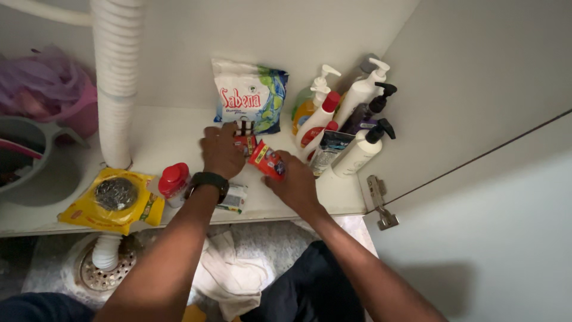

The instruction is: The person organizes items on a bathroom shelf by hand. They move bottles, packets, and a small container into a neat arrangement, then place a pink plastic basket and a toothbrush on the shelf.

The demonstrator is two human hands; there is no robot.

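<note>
Now red packet (266, 160) diagonal, up-left.

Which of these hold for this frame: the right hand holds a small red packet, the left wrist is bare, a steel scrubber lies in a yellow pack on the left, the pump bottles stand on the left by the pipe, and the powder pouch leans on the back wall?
1. The right hand holds a small red packet. True.
2. The left wrist is bare. False: the left hand has a black watch on its wrist.
3. A steel scrubber lies in a yellow pack on the left. True.
4. The pump bottles stand on the left by the pipe. False: they stand at the right, in the cabinet corner.
5. The powder pouch leans on the back wall. True.
</note>
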